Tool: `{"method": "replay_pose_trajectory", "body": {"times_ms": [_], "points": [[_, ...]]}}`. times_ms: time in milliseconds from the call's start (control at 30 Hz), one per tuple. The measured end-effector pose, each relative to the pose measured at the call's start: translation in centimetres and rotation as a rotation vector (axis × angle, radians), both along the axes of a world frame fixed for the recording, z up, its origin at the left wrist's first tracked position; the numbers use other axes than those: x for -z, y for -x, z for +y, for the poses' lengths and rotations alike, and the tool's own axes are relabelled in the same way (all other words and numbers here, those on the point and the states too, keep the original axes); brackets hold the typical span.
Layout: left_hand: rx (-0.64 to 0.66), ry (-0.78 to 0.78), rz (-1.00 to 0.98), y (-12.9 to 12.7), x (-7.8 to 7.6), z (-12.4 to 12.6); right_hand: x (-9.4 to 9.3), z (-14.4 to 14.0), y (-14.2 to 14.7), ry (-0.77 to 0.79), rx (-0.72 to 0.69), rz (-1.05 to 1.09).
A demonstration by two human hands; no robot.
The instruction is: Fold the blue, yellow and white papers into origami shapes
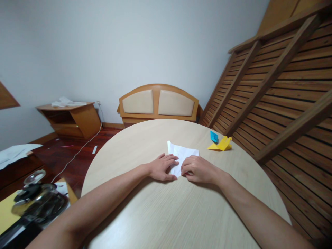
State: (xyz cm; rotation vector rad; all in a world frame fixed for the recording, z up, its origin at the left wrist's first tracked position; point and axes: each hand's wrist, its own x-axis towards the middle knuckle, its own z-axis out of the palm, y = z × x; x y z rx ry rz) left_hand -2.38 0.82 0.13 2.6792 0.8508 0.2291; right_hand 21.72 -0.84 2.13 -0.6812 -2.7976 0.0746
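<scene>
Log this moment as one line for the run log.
left hand: flat on white paper | right hand: pressing paper's near edge | round table: yellow and blue folded papers far right

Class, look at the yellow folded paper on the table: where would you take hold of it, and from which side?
Probably pinch the raised peak of the yellow folded paper from above with two fingers. Its base lies flat on the table, and the blue folded paper crowds its far side.

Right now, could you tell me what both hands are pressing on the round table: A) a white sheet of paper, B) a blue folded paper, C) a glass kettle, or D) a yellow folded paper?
A: the left hand and right hand both rest on the white sheet of paper; the yellow folded paper and blue folded paper lie apart, further right on the table.
</scene>
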Motion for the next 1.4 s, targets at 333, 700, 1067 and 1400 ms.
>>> {"method": "replay_pose_trajectory", "body": {"times_ms": [333,700,1067,1400], "points": [[0.044,-0.056,-0.005,0.4,0.2,0.1,0.0,0.2,-0.2,0.037,0.042,0.025],[0.071,-0.054,-0.053,0.3,0.1,-0.2,-0.4,-0.2,0.1,-0.036,0.129,0.038],[0.086,-0.089,-0.061,0.2,0.0,-0.2,1.4,0.4,0.4,-0.067,0.226,0.085],[0.087,-0.116,-0.086,0.2,0.5,-0.2,-0.6,-0.2,-0.5,-0.069,0.173,-0.022]]}}
